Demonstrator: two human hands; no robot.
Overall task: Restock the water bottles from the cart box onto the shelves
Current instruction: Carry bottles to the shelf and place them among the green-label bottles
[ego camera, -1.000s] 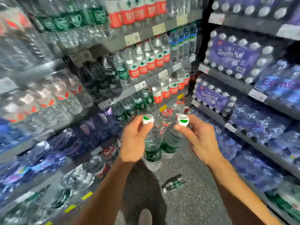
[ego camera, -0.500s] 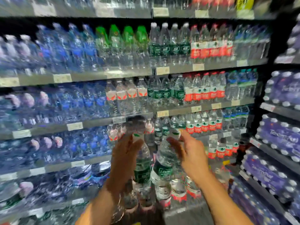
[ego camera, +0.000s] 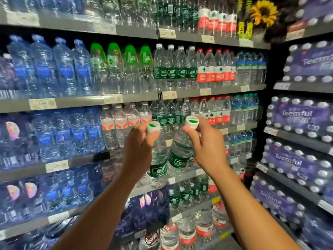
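Green-labelled and clear, two water bottles hang in front of the shelves, one in each hand. The left hand (ego camera: pixel 138 148) pinches the white cap of the left bottle (ego camera: pixel 158 159), fingers curled round its neck, the body hanging below the grip. The right hand (ego camera: pixel 207 148) pinches the cap of the right bottle (ego camera: pixel 180 154), which tilts down and leftward from the fingers until its label nearly meets the other bottle. Just beyond both grips stands a shelf row of matching green-labelled bottles (ego camera: pixel 169 120), with red-labelled bottles (ego camera: pixel 216 112) to the right of them.
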